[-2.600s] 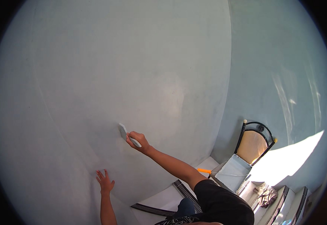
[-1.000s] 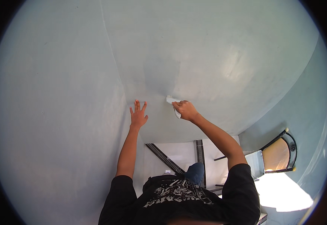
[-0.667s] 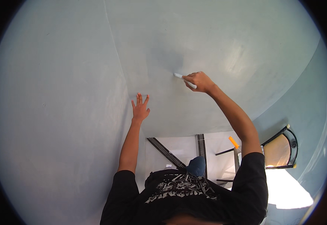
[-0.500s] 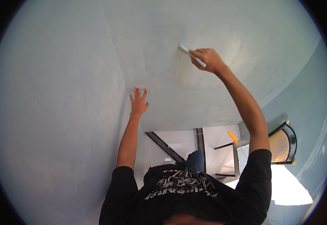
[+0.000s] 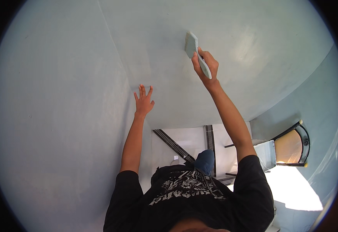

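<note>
At the wall (image 5: pixel 250 85), a pale brush (image 5: pixel 192 45) is gripped by the right hand (image 5: pixel 212 64); the left hand (image 5: pixel 143 103) is held spread.

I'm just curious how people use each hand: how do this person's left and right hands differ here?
The left hand is open, fingers spread; the right hand is curled around the handle of a brush. The left hand sits lower, near the wall corner; the right hand is higher and farther right. Both are bare.
</note>
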`<state>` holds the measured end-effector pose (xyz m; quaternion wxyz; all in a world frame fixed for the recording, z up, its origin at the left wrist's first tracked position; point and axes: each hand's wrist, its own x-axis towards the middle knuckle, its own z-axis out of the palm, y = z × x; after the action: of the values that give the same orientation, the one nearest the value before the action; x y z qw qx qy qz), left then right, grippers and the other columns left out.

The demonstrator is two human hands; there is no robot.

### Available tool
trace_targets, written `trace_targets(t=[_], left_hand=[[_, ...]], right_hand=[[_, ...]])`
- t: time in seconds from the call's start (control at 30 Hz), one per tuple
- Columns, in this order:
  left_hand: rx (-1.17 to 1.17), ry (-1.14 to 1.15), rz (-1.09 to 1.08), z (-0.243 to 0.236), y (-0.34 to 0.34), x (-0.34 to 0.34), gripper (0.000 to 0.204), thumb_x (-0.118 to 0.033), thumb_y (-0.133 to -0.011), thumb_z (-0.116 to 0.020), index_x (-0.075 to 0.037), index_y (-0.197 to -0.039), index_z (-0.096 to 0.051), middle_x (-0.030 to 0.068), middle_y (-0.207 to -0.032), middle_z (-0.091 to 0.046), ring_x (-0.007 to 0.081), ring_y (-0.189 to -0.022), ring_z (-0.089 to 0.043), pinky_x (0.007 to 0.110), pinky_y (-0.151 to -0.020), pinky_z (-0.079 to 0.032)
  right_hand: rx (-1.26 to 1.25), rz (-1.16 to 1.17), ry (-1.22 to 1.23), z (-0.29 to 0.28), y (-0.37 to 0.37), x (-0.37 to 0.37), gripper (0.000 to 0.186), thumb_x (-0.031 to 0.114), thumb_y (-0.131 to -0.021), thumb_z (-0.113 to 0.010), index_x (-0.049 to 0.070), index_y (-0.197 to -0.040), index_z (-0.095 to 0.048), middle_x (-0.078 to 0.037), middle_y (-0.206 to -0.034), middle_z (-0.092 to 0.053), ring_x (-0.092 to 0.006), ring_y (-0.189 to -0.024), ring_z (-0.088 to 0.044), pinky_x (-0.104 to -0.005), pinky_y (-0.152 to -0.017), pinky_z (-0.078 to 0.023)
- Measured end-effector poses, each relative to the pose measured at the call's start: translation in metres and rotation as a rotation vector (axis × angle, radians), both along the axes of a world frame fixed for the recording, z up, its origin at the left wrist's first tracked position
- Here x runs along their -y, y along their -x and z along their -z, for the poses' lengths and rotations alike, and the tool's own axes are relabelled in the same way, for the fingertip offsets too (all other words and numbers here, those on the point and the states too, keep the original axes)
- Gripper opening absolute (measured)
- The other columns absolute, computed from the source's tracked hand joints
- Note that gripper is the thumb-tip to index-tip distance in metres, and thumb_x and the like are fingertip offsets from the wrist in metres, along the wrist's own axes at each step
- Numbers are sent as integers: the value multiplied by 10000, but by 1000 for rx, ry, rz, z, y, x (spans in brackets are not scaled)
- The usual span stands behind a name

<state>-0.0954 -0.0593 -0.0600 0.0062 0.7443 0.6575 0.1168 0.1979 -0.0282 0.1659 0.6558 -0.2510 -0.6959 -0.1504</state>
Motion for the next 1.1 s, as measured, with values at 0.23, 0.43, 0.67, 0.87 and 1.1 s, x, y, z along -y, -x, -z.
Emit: trace_targets(t=[0.23, 0.43, 0.67, 0.87, 1.1], left_hand=[[-16, -22, 1, -1, 0, 0, 942, -281, -899, -733, -237, -1659, -176, 312, -1688, -28, 426, -1586, -69, 674, -1210, -145], [-14, -21, -4, 1, 1, 0, 943, -289, -897, -738, -227, -1656, -183, 322, -1683, -28, 434, -1583, -71, 676, -1211, -143], [-9, -25, 2, 1, -1, -1, 941, -275, -898, -739, -222, -1656, -183, 316, -1686, -27, 435, -1583, -69, 679, -1207, -147], [27, -74, -1, 2, -1, -1, 934, -246, -861, -756, -223, -1642, -244, 313, -1684, -86, 424, -1579, -124, 676, -1208, -154], [34, -68, -10, 2, 0, 0, 941, -239, -859, -757, -225, -1644, -238, 309, -1685, -88, 420, -1580, -124, 677, -1207, -155]], right_hand=[[34, 62, 186, 122, 6, 20, 249, -20, -855, -748, -68, -1084, -666, -108, -740, -619, -219, -582, -612, -326, -510, -491], [106, -71, 425, 152, -2, 37, 196, 15, -872, -732, -47, -1044, -661, -163, -801, -667, -301, -647, -674, -367, -568, -533], [115, -41, 359, 99, 1, 23, 169, 27, -862, -747, -43, -1007, -697, -151, -804, -695, -290, -645, -686, -362, -581, -549], [86, -40, 110, 9, 8, 0, 106, 50, -877, -782, -22, -908, -712, -116, -760, -691, -209, -616, -671, -304, -575, -533], [-58, -50, -138, -58, 18, -12, 103, 30, -878, -773, -30, -903, -693, -75, -693, -638, -165, -565, -602, -283, -523, -486]])
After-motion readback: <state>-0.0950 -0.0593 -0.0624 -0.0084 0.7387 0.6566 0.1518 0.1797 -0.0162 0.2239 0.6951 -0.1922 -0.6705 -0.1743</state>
